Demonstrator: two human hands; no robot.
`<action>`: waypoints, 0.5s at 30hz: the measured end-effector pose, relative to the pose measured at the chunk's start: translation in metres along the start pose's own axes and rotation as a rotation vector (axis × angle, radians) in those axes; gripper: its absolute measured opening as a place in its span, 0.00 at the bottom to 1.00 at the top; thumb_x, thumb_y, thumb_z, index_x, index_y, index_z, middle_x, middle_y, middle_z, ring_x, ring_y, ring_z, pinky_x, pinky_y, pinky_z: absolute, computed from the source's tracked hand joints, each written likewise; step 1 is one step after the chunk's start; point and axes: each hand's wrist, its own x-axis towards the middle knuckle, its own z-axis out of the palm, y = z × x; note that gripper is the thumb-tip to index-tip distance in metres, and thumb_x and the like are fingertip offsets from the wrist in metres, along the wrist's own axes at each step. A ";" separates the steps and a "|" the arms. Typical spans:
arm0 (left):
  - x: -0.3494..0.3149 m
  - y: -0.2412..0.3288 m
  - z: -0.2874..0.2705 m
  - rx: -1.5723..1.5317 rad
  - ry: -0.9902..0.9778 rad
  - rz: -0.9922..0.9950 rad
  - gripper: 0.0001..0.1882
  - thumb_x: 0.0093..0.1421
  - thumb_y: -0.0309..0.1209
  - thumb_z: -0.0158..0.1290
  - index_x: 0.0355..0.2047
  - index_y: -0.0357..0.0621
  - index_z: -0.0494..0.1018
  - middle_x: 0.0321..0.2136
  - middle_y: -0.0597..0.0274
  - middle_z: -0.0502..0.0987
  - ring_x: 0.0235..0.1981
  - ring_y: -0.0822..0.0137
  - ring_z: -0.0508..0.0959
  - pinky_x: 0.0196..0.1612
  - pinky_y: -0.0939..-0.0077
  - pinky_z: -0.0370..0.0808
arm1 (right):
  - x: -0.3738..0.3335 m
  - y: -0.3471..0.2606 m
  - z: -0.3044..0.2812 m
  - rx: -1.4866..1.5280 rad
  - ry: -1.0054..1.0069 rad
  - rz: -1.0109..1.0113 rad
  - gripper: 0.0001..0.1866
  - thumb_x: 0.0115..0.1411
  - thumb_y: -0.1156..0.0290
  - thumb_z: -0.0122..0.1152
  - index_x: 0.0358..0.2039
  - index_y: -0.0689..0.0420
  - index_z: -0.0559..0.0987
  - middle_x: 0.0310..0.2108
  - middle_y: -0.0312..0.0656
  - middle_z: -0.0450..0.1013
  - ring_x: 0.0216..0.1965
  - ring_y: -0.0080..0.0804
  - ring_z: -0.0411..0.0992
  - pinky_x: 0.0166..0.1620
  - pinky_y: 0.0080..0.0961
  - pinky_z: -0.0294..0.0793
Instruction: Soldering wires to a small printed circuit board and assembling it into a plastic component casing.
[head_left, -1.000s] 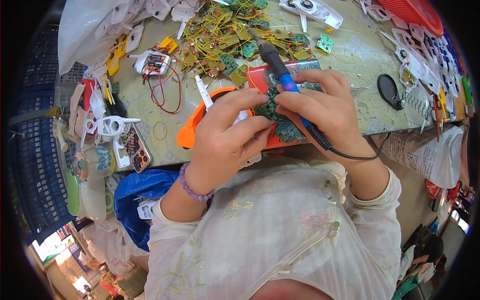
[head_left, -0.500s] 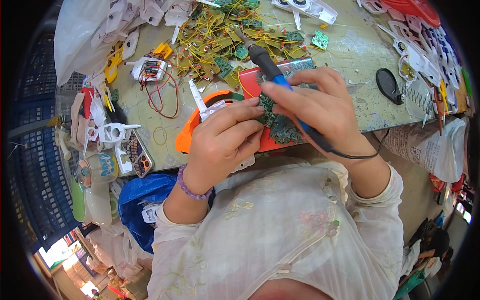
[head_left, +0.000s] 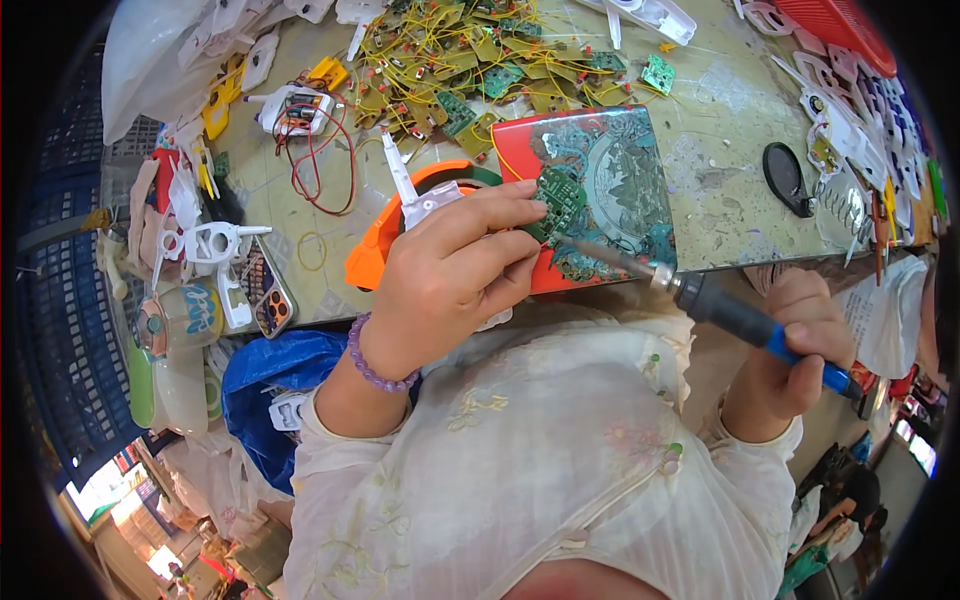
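"Listing the hands first: what has each got?"

"Left hand, 1: fingers drawn together, apparently pinching the left edge of a green circuit board, over the left part of the red-and-teal printed card. Right hand, 1: fingers curled closed round the rear handle of a soldering iron, beyond the card's near right corner."

"Step, and next move?"

"Judged: soldering at the board. Next move calls for a steady pinch and fine tip placement; tip contact cannot be told."

"Orientation?"

"Iron: long axis slanting from beyond the card's near right corner, tip pointing up-left to the board's near end. Board: long axis roughly near-to-far across the card."

"Adjacent stock?"

"Orange plastic part, 1, left of the card; yellow-wired circuit boards, 1 heap, beyond its far edge."
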 end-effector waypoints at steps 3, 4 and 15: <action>-0.001 0.002 -0.002 -0.016 -0.022 -0.031 0.08 0.44 0.18 0.60 0.26 0.38 0.75 0.37 0.57 0.77 0.44 0.56 0.79 0.43 0.67 0.77 | -0.007 0.005 0.003 0.044 -0.008 0.052 0.14 0.62 0.60 0.48 0.32 0.60 0.71 0.21 0.42 0.67 0.22 0.33 0.62 0.27 0.30 0.60; -0.001 0.003 -0.004 -0.031 -0.039 -0.062 0.08 0.43 0.16 0.59 0.27 0.36 0.76 0.37 0.56 0.77 0.44 0.54 0.79 0.47 0.64 0.76 | -0.009 0.006 0.005 0.041 0.002 0.056 0.14 0.61 0.60 0.48 0.32 0.61 0.72 0.20 0.42 0.67 0.22 0.33 0.62 0.27 0.30 0.60; 0.001 0.002 -0.001 0.026 -0.015 0.003 0.08 0.43 0.19 0.60 0.26 0.39 0.75 0.36 0.59 0.77 0.43 0.57 0.79 0.40 0.69 0.79 | -0.012 0.010 0.006 0.032 0.004 0.051 0.15 0.61 0.61 0.49 0.30 0.62 0.72 0.20 0.43 0.67 0.21 0.33 0.62 0.26 0.29 0.60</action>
